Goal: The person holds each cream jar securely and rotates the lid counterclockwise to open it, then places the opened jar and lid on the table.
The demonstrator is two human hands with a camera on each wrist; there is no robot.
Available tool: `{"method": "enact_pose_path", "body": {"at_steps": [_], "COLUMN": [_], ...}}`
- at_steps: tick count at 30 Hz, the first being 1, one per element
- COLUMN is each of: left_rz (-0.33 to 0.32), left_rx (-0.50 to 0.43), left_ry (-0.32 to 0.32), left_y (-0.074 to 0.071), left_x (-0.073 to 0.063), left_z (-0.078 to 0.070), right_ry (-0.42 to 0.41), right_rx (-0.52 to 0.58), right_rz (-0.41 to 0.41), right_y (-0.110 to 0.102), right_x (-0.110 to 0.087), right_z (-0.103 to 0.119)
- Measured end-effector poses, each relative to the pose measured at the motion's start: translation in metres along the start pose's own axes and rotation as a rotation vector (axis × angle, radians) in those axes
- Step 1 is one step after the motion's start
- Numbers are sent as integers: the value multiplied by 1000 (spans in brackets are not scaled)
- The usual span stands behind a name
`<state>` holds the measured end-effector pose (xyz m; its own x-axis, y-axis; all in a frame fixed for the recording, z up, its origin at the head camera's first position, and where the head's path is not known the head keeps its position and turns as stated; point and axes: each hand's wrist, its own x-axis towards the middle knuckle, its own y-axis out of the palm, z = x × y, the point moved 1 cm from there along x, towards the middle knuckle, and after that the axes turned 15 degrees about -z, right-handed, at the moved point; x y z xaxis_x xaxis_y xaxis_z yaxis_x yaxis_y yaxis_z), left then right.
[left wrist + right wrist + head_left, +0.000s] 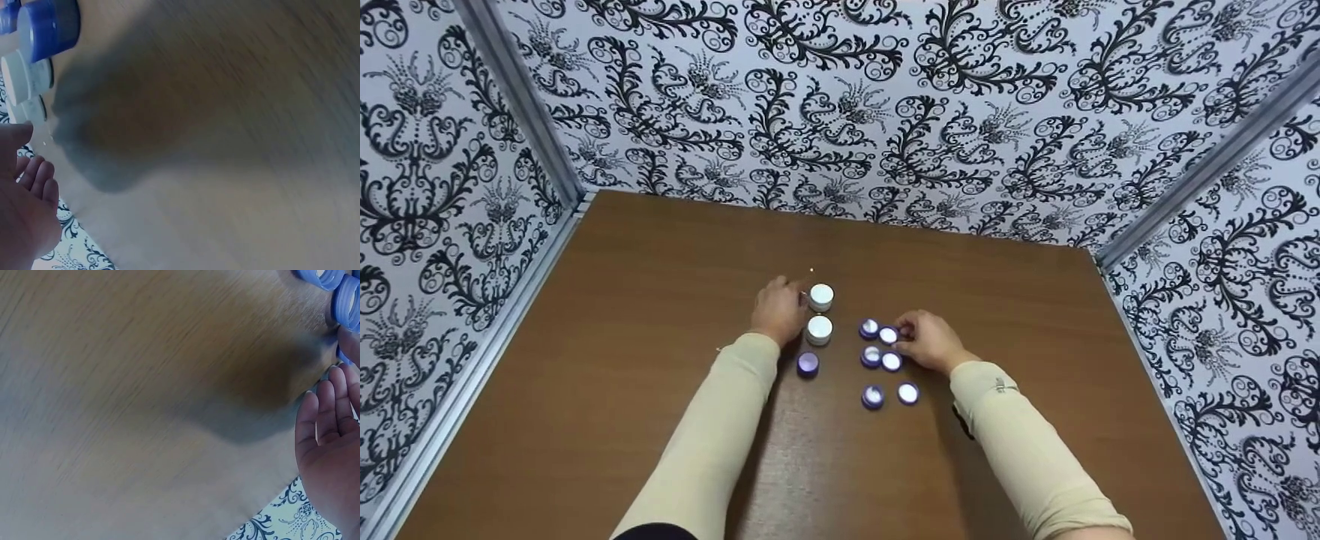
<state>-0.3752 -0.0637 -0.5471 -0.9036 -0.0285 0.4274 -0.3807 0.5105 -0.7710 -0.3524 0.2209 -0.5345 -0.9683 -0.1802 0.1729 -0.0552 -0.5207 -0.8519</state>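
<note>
My left hand (780, 309) is beside a white lidded jar (821, 294), fingers loosely bent at its left side; whether they touch it is unclear. Nearer to me are a second white jar (819, 330) and a purple jar (808, 364). My right hand (931, 341) pinches a purple-rimmed lid (888, 335), its white inside facing up, next to an open purple jar (869, 328). In the right wrist view my thumb (350, 344) partly hides a purple rim (342, 355). Another white-faced lid (891, 361) touches or nearly touches a second open purple jar (871, 357).
A third open purple jar (873, 397) and a separate white-faced lid (908, 392) lie closer to me. The brown wooden table (660, 247) is bordered by patterned black-and-white walls (855, 112) at the back and both sides.
</note>
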Motion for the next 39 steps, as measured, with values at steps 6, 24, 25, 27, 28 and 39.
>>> {"method": "enact_pose_path", "body": {"at_steps": [6,24,25,27,28,39], "left_rz": [70,65,61,52,49,32], "left_rx": [-35,-137,-140,-146,-148,-187], "left_ry": [-43,16,18,25,26,-2], "left_y": [5,24,24,24,24,19], "left_x": [0,9,9,9,9,7], "left_z": [6,11,12,14,14,9], "right_ry": [21,61,60,58,57,73], "right_rx": [8,-2,0,1,4,-3], "right_rz": [8,44,44,44,45,40], "right_y": [0,1,1,2,2,1], "right_x": [0,2,2,2,2,1], "right_z": [0,0,0,2,3,0]}}
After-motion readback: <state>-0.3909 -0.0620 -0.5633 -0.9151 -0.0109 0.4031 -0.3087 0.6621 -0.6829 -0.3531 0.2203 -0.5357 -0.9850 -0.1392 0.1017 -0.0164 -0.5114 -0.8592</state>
